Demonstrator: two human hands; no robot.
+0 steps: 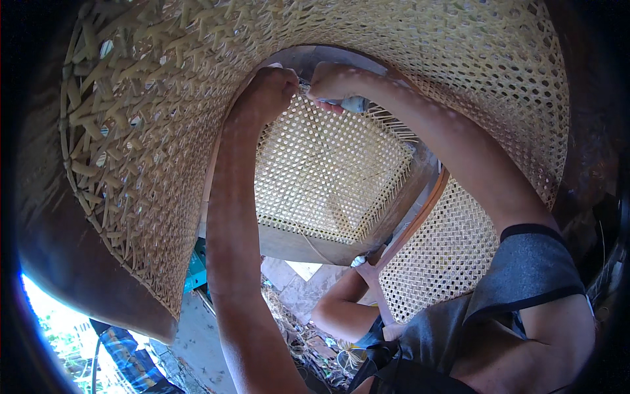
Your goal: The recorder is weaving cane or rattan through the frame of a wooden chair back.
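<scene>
A seat panel of woven cane (pixel 328 171) in a wooden frame lies in front of me, with loose strand ends along its right edge. My left hand (pixel 272 92) is closed at the panel's far edge, its fingertips pinched together. What they grip is too small to make out. Close beside it, my right hand (pixel 328 85) is wrapped around a tool with a rounded grey handle (pixel 355 104). The tool's working end is hidden by the hand.
A large curved cane-woven chair back (pixel 157 111) arches over the far side and both flanks. Another woven cane panel with a reddish-brown wooden rim (pixel 441 243) sits at lower right, beside grey cloth (pixel 535 266) with dark trim. Cane scraps (pixel 308 351) litter the floor.
</scene>
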